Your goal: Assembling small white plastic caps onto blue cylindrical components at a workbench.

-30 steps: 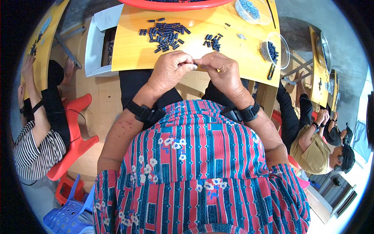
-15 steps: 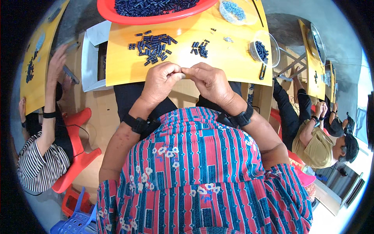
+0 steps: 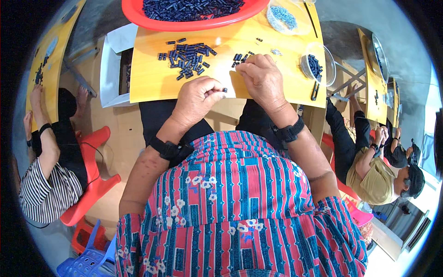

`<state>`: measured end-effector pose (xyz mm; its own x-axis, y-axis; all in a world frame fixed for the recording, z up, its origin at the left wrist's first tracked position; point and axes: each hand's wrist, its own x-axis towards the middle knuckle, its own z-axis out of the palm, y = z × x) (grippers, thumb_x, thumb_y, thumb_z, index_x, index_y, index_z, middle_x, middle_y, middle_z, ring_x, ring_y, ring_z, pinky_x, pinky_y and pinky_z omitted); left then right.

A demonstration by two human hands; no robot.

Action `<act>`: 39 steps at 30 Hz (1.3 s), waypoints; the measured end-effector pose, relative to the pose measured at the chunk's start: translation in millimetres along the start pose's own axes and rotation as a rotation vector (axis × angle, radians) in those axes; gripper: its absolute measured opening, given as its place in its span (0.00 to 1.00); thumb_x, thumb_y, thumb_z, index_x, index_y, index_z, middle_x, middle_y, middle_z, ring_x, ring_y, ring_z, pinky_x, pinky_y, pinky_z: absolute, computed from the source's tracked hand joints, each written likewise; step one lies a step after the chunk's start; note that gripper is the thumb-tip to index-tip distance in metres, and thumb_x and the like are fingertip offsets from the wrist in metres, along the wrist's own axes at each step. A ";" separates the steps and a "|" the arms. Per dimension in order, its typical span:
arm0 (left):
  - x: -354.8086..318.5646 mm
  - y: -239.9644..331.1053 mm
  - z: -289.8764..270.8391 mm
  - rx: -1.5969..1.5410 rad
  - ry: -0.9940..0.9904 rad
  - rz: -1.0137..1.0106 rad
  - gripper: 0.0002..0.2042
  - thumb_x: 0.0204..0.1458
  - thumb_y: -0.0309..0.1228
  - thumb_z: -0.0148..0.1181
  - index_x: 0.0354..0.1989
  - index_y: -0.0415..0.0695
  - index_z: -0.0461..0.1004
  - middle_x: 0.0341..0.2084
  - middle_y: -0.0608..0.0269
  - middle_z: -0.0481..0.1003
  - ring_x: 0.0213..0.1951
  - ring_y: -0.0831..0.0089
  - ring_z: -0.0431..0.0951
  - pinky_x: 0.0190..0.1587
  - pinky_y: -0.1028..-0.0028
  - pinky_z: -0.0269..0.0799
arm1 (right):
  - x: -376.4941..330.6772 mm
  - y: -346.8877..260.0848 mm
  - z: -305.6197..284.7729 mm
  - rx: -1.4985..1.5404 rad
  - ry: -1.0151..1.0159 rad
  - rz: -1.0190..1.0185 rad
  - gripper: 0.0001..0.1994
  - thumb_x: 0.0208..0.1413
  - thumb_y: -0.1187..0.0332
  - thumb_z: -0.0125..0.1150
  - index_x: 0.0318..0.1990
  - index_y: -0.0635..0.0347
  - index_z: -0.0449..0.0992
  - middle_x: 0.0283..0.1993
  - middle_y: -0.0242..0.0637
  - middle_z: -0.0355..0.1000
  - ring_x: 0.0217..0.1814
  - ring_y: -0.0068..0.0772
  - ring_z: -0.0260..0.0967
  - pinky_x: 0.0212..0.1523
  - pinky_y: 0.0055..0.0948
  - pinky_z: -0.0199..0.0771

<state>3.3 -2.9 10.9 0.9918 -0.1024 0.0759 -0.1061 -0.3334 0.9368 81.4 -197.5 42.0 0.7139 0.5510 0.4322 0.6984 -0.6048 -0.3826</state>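
Observation:
Between thumb and forefinger of my left hand point(image 3: 198, 99) is a small black plastic piece point(image 3: 224, 90), its end poking out over the table's near edge. My right hand point(image 3: 265, 83) is at the small cluster of dark pieces point(image 3: 238, 58), fingers bent and tips pressed together; whatever they grip is hidden. Left of that cluster lies a larger loose pile of short dark blue-black pieces point(image 3: 189, 57). Both wrists wear black straps.
A red basin point(image 3: 198, 25) full of dark pieces stands at the back of the yellow table point(image 3: 152, 87). To the right are a tub of light-blue bits point(image 3: 282, 18), a clear tub of dark pieces point(image 3: 314, 67) and a black slotted part point(image 3: 315, 91). People sit at tables on both sides.
My hands were together at the table edge and are now apart. The right moved up and right to the small cluster; the left keeps a black piece, now visible.

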 end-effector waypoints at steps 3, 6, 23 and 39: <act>-0.3 1.9 -0.1 -0.017 0.000 0.005 0.04 0.48 0.23 0.65 0.30 0.37 0.76 0.23 0.67 0.72 0.24 0.81 0.69 0.28 0.79 0.66 | 9.4 1.3 5.8 -0.056 -0.040 -0.082 0.08 0.42 0.75 0.62 0.33 0.55 0.81 0.36 0.33 0.73 0.39 0.39 0.69 0.41 0.34 0.73; -0.1 2.5 0.2 -0.050 0.007 -0.003 0.04 0.48 0.23 0.65 0.30 0.37 0.76 0.23 0.67 0.72 0.24 0.82 0.69 0.28 0.79 0.66 | 15.6 1.1 8.7 -0.117 -0.103 -0.117 0.08 0.43 0.75 0.62 0.34 0.55 0.81 0.37 0.33 0.74 0.40 0.38 0.69 0.43 0.34 0.73; -2.0 9.2 1.6 -0.062 -0.005 -0.021 0.04 0.48 0.22 0.65 0.29 0.37 0.77 0.25 0.67 0.72 0.24 0.82 0.70 0.28 0.80 0.67 | 21.1 12.5 12.7 -0.291 -0.158 -0.323 0.04 0.39 0.67 0.56 0.25 0.54 0.73 0.28 0.33 0.67 0.36 0.35 0.66 0.40 0.32 0.70; -2.4 1.8 4.1 -0.196 0.094 -0.050 0.04 0.52 0.24 0.64 0.32 0.37 0.75 0.24 0.70 0.72 0.25 0.85 0.68 0.29 0.80 0.65 | 9.8 -24.5 -12.1 0.458 -0.156 0.222 0.15 0.40 0.79 0.59 0.39 0.57 0.77 0.32 0.37 0.75 0.37 0.42 0.73 0.40 0.35 0.74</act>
<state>0.4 -7.1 11.0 0.9987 0.0007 0.0503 -0.0497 -0.1460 0.9880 70.7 -184.3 65.4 0.8218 0.5382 0.1872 0.4553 -0.4227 -0.7836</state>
